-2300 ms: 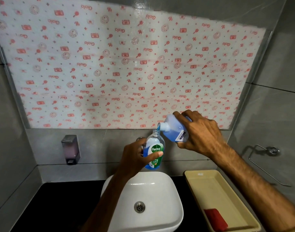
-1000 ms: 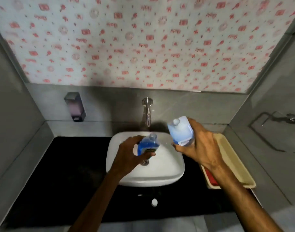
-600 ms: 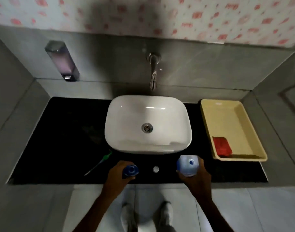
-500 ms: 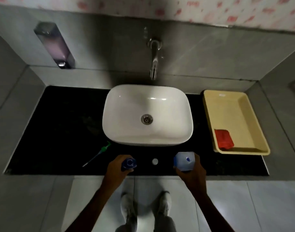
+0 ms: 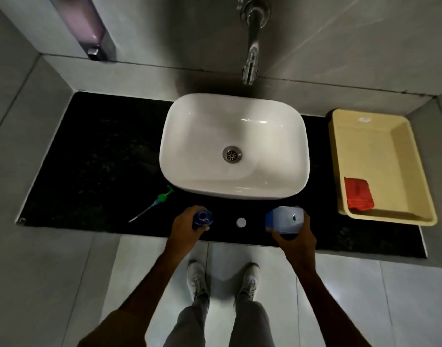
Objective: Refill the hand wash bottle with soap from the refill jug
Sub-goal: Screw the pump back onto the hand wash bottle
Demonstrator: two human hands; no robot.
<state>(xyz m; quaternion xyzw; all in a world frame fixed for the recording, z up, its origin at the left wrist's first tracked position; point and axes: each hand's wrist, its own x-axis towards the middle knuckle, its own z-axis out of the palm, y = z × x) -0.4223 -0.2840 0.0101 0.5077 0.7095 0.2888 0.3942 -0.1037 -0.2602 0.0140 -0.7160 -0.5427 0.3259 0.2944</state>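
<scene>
I look straight down at the hand wash bottle [image 5: 202,218], blue with its neck uncapped, standing upright on the black counter in front of the basin. My left hand [image 5: 187,230] wraps around it. The refill jug [image 5: 285,219], pale blue and translucent, stands upright to the right, gripped by my right hand [image 5: 296,237]. Its small white cap [image 5: 241,222] lies on the counter between the two. The green pump head with its long tube [image 5: 154,202] lies to the left of the bottle.
A white basin [image 5: 233,146] sits mid-counter under a chrome tap [image 5: 250,58]. A beige tray [image 5: 380,169] holding a red packet [image 5: 358,197] stands at the right. A wall soap dispenser [image 5: 89,28] hangs at the upper left. The counter's front edge [image 5: 139,232] runs just under my hands.
Pouring above the basin has stopped. Both hands came down and toward me, bringing bottle and jug upright onto the counter's front strip. The view tilted downward.
</scene>
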